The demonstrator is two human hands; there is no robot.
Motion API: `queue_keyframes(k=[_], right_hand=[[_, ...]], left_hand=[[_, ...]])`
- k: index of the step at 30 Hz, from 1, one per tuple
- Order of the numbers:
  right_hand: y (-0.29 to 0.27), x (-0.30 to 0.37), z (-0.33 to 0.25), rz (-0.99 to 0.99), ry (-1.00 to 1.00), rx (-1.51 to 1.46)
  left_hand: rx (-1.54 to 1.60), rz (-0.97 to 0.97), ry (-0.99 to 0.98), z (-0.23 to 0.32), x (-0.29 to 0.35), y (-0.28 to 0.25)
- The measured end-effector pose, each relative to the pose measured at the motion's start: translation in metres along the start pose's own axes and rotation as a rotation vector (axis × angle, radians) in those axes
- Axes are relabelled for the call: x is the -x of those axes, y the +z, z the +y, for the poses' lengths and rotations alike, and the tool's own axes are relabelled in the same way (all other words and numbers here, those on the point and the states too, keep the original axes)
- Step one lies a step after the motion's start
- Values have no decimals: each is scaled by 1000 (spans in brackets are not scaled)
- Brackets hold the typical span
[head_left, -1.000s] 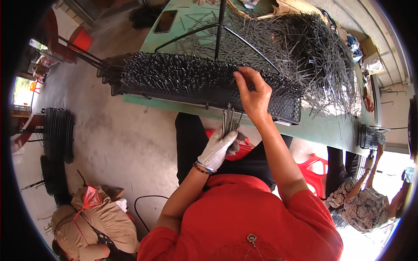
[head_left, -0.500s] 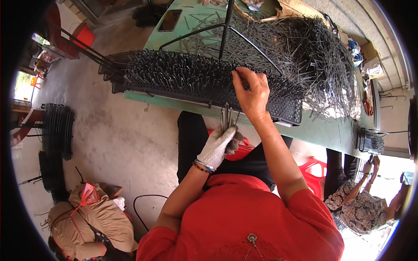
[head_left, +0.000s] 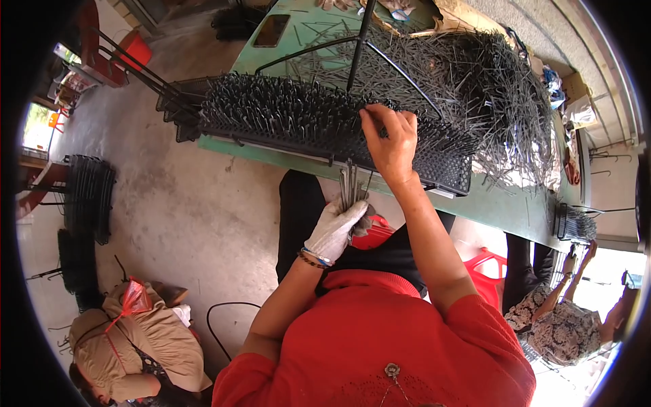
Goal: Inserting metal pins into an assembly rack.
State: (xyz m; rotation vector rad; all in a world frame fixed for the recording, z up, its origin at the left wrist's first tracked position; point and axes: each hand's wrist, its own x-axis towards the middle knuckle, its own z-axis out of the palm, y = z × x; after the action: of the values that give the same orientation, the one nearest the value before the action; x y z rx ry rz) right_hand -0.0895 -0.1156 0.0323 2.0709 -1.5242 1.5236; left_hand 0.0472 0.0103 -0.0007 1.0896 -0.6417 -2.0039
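Note:
My left hand (head_left: 332,228), in a white work glove, is closed around a bundle of thin metal rods (head_left: 348,185) that stick up toward the table edge. My bare right hand (head_left: 393,146) reaches over a long black perforated metal rack (head_left: 442,172). Its thumb and forefinger are pinched together at the dark upright rods (head_left: 271,110) that stand densely along the rack. Whatever lies between those fingertips is too small to make out. The rack sits along the near edge of the green table (head_left: 519,216).
Behind the rack spreads a heap of loose dark rods (head_left: 485,102). A black bar frame (head_left: 356,57) rises above the rack. A phone-like dark slab (head_left: 271,30) lies at the table's far left. People sit at lower left and right; stacked black racks (head_left: 88,197) stand left.
The view has shifted slightly, so the rack appears a little farther right. Both hands keep nearly the same pose. At the far right, another person's hands have moved slightly.

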Motion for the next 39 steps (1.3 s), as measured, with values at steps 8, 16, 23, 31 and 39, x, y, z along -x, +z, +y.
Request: queue_keyframes(k=[8,16,23,31,39], right_hand=[[-6,5,-1,-128,-108,45],[-7,12,-3,-112,-64,117],[-39,9,-25,-253,204,-123],[-52,27,-21,-484,725,-527],[-28,-2,-6,-4,362,-253]], left_hand=[[51,13,31,0,-1,1],[73,21,40,-5,-5,1],[159,22,115,-1,-2,1],[189,61,119,9,-4,11],[-41,34,19,-1,-4,-1]])
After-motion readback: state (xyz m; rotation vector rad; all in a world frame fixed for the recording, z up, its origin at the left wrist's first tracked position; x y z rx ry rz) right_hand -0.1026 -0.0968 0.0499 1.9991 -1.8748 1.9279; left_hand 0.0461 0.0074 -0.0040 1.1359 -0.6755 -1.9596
